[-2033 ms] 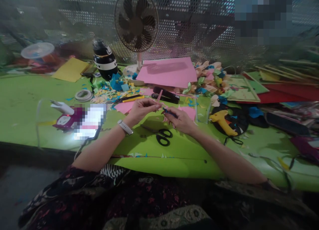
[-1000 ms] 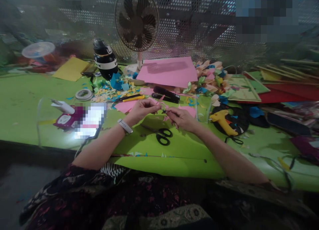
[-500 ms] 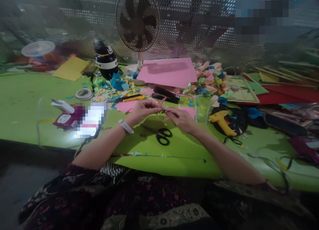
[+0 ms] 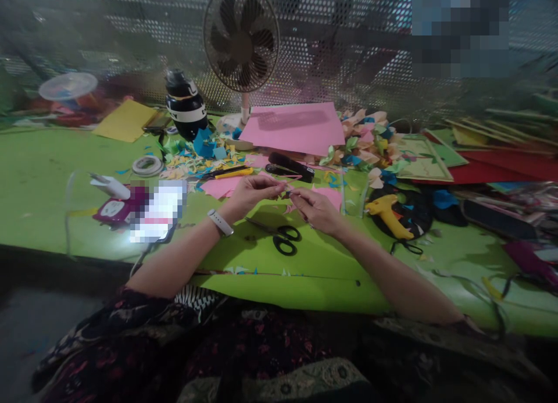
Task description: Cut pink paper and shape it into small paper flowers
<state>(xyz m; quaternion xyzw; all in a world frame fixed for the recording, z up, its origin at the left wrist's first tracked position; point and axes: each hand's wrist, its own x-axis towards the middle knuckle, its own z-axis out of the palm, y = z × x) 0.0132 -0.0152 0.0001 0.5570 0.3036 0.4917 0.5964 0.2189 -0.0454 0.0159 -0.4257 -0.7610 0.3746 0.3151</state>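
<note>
My left hand [image 4: 256,193], with a white band at the wrist, pinches a thin pink paper strip [image 4: 294,177] that sticks out past its fingertips. Opposite it, my right hand [image 4: 320,211] is closed in a pinch, its fingertips almost touching the left ones. A tiny dark bit shows at the right fingertips, too small to name. Below both hands, scissors [image 4: 282,238] with black handles lie on the green table [image 4: 244,263]. Cut pink paper [image 4: 220,186] lies behind the left hand. A black stapler [image 4: 291,166] rests just beyond the fingers.
A yellow cutter [image 4: 235,171], tape roll [image 4: 147,166] and paper scraps lie behind. A lit phone [image 4: 159,211] is at left, a yellow glue gun [image 4: 387,214] at right. Farther back stand a dark bottle [image 4: 186,109], a fan [image 4: 241,45] and pink sheets [image 4: 296,127].
My fingertips have shifted slightly against each other, and the pink strip now points more to the right. The right hand has turned a little. Everything on the table stays put.
</note>
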